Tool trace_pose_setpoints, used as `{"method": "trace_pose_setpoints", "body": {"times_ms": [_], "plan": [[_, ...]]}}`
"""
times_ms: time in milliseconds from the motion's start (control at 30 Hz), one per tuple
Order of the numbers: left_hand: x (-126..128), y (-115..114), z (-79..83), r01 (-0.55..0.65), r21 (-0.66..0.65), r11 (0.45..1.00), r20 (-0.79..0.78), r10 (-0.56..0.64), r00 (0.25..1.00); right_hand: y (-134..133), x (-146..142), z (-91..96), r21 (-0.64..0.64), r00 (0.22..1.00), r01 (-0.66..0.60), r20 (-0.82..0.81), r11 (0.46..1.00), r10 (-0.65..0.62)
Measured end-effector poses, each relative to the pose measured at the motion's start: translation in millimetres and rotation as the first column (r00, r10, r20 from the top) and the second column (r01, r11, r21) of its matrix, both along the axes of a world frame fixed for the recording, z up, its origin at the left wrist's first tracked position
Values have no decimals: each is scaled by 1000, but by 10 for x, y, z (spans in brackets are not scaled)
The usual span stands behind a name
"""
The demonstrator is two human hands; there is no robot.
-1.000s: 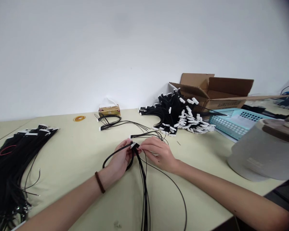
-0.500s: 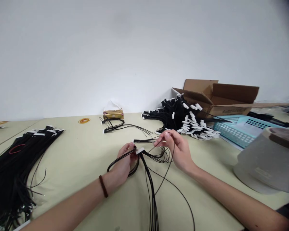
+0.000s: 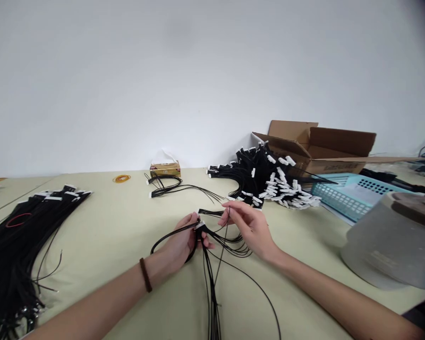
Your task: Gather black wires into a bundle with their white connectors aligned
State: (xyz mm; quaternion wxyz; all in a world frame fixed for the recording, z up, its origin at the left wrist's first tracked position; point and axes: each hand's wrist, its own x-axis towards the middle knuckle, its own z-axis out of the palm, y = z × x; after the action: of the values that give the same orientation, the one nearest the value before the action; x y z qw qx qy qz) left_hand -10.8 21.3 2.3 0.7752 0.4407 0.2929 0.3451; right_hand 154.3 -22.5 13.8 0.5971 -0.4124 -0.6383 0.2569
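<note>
My left hand (image 3: 182, 242) is closed round a bundle of thin black wires with a small white connector (image 3: 199, 225) at its top; the wires (image 3: 212, 283) trail down toward me. My right hand (image 3: 250, 226) pinches a single black wire (image 3: 224, 245) just right of the connector, its thumb and forefinger pressed together. Both hands hover low over the pale green table (image 3: 120, 222), a few centimetres apart. A brown band circles my left wrist.
A long stack of black cables (image 3: 17, 236) lies at the left. A heap of black cables with white connectors (image 3: 269, 182) sits behind, beside a cardboard box (image 3: 322, 146) and a blue basket (image 3: 347, 193). A grey tub (image 3: 393, 241) stands right. A tissue box (image 3: 165, 168) and rubber bands (image 3: 122, 178) lie at the back.
My right hand left the connector, lifted up and to the right pulling one wire, then came back down toward the connector. My left hand kept hold of the bundle.
</note>
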Motion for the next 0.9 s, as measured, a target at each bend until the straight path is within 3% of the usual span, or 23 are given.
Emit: {"method": "trace_pose_setpoints", "body": {"times_ms": [200,400,700,800,900], "plan": [[49,5,16,-145,-105,984,13,147,989,-25,-11,23,2,980,-28,-197,1000,28],[70,-19,45,-187,-152,971,52,197,979,-12,2,25,28,955,23,-296,999,-14],[64,20,-9,-233,-108,966,78,242,967,69,307,324,12,809,181,-570,983,-142],[66,-13,2,-231,-73,970,61,236,970,85,403,357,12,794,300,-558,954,-242],[65,-25,-2,-234,-43,971,41,236,971,15,366,338,179,863,449,-339,875,-373]]}}
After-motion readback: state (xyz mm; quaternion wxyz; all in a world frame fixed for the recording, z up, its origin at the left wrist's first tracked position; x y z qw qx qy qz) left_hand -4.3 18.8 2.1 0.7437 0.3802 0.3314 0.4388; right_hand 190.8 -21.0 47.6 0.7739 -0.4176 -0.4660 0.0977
